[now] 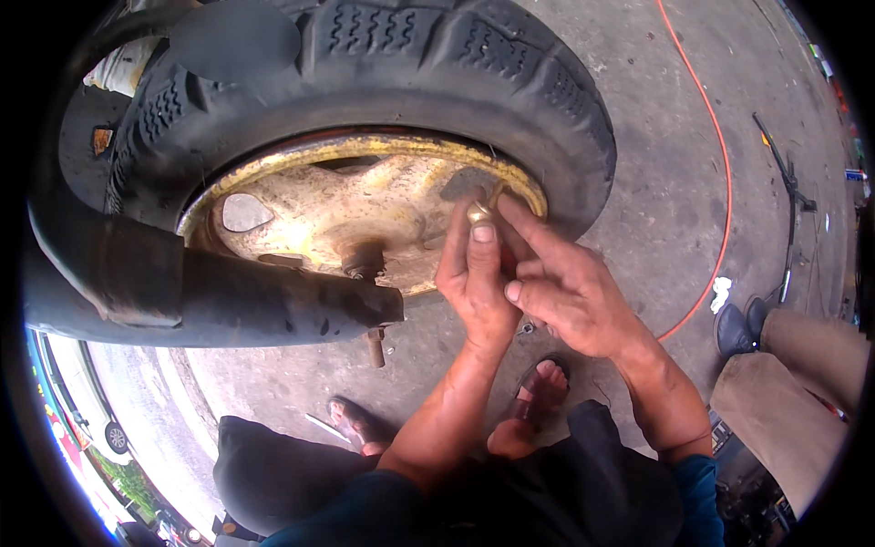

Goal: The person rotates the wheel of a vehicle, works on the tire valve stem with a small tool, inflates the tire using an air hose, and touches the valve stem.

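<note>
A small brass-coloured fitting (478,213) is pinched between the thumb and fingers of my left hand (478,273), beside the wheel's edge. My right hand (570,296) is just to the right. Its index finger reaches up to a thin brass-coloured stem (497,193) at the rim, while its thumb points toward my left hand and the other fingers are partly bent. The worn yellow and cream wheel rim (365,205) lies behind both hands, inside a thick black tire (383,100). My fingers hide where fitting and stem meet.
A black tubular arm (255,296) crosses the wheel's left side, with a rusty bolt (375,348) below its end. An orange hose (725,173) curves over the concrete floor. A black rod-like tool (787,196) lies farther right. Another person's trousered legs (784,401) are at right.
</note>
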Tool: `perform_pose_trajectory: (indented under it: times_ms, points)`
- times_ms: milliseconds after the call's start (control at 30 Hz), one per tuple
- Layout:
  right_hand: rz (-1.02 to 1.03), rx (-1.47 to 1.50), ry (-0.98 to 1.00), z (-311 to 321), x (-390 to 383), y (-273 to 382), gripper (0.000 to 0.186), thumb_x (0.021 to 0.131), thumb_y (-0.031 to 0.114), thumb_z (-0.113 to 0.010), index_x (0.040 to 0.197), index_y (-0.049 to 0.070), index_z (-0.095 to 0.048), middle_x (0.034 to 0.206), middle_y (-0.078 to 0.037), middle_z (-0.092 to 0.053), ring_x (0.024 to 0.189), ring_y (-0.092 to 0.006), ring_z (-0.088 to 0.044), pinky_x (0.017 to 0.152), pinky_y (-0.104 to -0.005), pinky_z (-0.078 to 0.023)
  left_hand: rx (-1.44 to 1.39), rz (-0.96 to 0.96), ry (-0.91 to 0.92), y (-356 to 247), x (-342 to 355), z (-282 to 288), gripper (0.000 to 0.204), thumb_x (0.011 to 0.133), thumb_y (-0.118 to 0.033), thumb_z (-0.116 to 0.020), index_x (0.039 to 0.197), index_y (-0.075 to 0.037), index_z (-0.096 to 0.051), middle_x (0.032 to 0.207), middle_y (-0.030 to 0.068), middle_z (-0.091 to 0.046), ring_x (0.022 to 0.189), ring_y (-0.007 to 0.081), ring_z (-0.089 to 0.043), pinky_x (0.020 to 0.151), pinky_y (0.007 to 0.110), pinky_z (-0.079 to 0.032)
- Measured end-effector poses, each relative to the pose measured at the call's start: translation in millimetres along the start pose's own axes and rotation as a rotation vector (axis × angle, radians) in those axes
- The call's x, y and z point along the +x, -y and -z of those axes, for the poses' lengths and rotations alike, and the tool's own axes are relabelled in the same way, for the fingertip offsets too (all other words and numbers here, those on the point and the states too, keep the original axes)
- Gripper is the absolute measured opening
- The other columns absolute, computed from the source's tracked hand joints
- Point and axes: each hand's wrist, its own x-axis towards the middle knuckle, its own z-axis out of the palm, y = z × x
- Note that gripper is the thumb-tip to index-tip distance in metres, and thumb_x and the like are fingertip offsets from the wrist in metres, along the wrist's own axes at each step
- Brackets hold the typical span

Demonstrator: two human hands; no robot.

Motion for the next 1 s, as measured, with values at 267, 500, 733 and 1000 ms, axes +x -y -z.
perform_pose_trajectory:
  times_ms: [267, 500, 733, 1000]
  points:
    - [0.026, -0.067, -0.006, 2, 1, 0, 0.064, 0.078, 0.006, -0.054, 0.138, 0.0, -0.031, 0.066, 0.0, -0.053, 0.058, -0.0048, -0.047, 0.056, -0.0208, -0.041, -0.061, 0.009, 0.018, 3, -2, 1, 0.037, 0.091, -0.025, -0.052, 0.114, 0.004, -0.056, 0.087, 0.0021, -0.06, 0.077, 0.0082, -0.05, 0.068, 0.021, -0.041]
    - [0.11, -0.199, -0.049, 4, 4, 2, 0.063, 0.078, 0.006, -0.055, 0.136, 0.0, -0.033, 0.07, -0.006, -0.059, 0.065, -0.0105, -0.053, 0.067, -0.0247, -0.045, 0.239, 0.069, 0.028, -22, 1, 3, 0.028, 0.089, -0.011, -0.056, 0.113, 0.004, -0.057, 0.097, 0.0059, -0.062, 0.089, 0.0097, -0.052, 0.08, 0.023, -0.043]
    - [0.136, -0.221, -0.073, 1, 4, 3, 0.059, 0.079, 0.006, -0.054, 0.134, -0.001, -0.036, 0.07, -0.008, -0.057, 0.067, -0.015, -0.055, 0.074, -0.0261, -0.044, 0.159, 0.061, 0.062, -17, 6, 5, 0.026, 0.09, -0.013, -0.055, 0.109, 0.004, -0.059, 0.087, 0.0026, -0.06, 0.079, 0.0082, -0.05, 0.07, 0.021, -0.041]
    - [0.244, -0.27, -0.103, 3, 6, -4, 0.057, 0.08, 0.007, -0.053, 0.135, 0.0, -0.036, 0.074, -0.011, -0.06, 0.069, -0.0177, -0.058, 0.071, -0.0284, -0.046, 0.104, 0.036, 0.082, -11, 5, 2, 0.034, 0.09, -0.018, -0.053, 0.114, 0.007, -0.054, 0.098, 0.0064, -0.059, 0.087, 0.0113, -0.052, 0.075, 0.023, -0.043]
